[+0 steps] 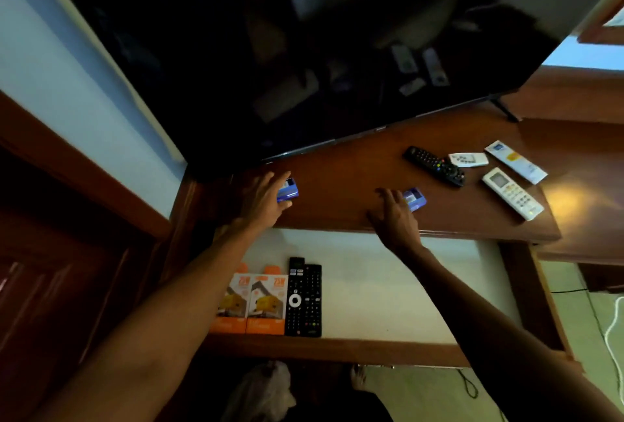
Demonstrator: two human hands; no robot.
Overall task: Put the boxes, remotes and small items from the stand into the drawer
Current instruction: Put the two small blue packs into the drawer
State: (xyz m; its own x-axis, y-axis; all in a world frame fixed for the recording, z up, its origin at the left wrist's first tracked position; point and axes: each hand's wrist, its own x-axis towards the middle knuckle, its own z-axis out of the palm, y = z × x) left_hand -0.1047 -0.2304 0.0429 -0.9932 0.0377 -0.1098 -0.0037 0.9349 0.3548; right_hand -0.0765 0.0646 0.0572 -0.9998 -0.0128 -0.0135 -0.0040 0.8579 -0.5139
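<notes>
Head view: my left hand [266,198] grips a blue box [288,189]; my right hand [396,215], fingers spread, touches another blue box [414,198] on the worktop [354,171].

blue boxes [414,198], orange boxes [265,303], black remotes [304,298]

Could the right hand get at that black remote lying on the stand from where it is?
Probably yes. The right hand rests at a small blue box, and the black remote lies just beyond it on the open stand top, with nothing between them but bare wood.
</notes>
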